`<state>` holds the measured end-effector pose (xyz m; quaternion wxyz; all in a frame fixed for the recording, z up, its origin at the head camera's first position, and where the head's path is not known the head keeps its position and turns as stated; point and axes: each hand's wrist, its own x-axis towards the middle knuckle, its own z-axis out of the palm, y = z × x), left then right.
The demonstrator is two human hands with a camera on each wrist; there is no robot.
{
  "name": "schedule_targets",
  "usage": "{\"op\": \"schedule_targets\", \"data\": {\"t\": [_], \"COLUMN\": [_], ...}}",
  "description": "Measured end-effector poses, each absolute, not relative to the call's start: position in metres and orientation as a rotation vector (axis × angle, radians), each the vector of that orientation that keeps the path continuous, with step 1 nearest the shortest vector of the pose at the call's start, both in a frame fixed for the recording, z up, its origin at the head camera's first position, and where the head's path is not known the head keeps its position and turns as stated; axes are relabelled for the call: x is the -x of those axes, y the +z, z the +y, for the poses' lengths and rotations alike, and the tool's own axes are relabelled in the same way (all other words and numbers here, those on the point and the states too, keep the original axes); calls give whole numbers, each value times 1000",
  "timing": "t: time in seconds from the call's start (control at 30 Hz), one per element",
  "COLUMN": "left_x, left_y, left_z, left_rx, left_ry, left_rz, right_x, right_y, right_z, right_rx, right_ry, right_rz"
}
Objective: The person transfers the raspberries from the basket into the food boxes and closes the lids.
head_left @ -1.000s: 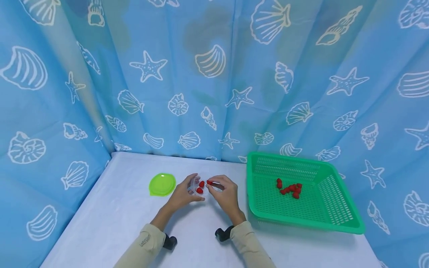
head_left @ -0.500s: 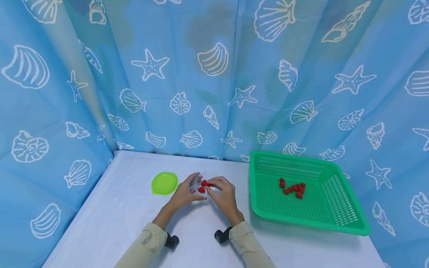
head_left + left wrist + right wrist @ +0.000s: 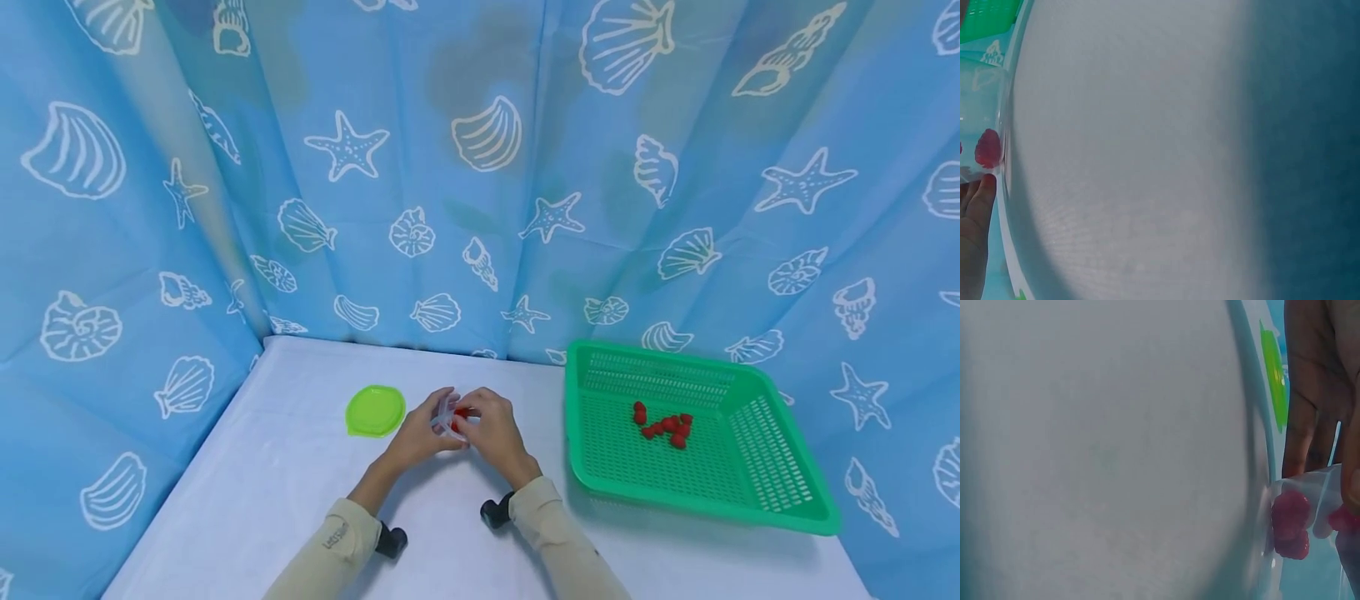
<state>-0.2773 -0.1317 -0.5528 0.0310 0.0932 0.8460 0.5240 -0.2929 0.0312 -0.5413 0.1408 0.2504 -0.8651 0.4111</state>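
My left hand (image 3: 418, 433) grips a small clear plastic container (image 3: 442, 414) by its side, its mouth tilted toward the right hand. The fingers of my right hand (image 3: 491, 433) reach into that mouth and cover part of the red raspberries (image 3: 457, 422) inside. In the right wrist view, a raspberry (image 3: 1344, 520) is pinched at the fingertips, while two more raspberries (image 3: 1291, 525) lie against the clear wall. Through the container (image 3: 982, 94) in the left wrist view, a raspberry (image 3: 988, 149) shows close to a fingertip outside.
A bright green lid (image 3: 375, 411) lies on the white table (image 3: 300, 467) left of the hands. To the right stands a green perforated basket (image 3: 705, 504) with several raspberries (image 3: 670, 425) on its floor. A blue curtain (image 3: 420, 183) with shell patterns hangs behind the table.
My right hand has moved left with a raspberry, from the container's rim to inside it. The left hand keeps its grip on the container. The head view has shifted slightly.
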Motion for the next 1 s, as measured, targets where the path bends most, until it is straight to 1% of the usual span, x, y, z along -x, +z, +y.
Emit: {"op": "schedule_targets", "data": {"t": [0.3,0.4,0.53,0.63,0.73,0.87,1.0], "left_x": [278,278,280,279,278,278,278], "left_y": [-549,-551,-554,-554,-553,-553,-552], "left_z": [-130,-130,-130,-128,-128,-128,-129], "left_rx": [-282,-262,-235,-241,-252,-262,-262], "left_ry": [1612,1636,1637,1639,1656,1650,1646], "left_rz": [2613,2591,2579,2575,2559,2559,2568], "right_x": [294,291,288,288,293,299,297], "right_y": [-537,-525,-496,-470,-449,-424,-396], "right_z": [33,37,48,65,87,125,167], "right_rx": [-687,-692,-691,-680,-716,-803,-796], "right_ry": [1192,1211,1204,1189,1272,1406,1367], "right_rz": [-2470,-2418,-2344,-2308,-2220,-2082,-2127]}}
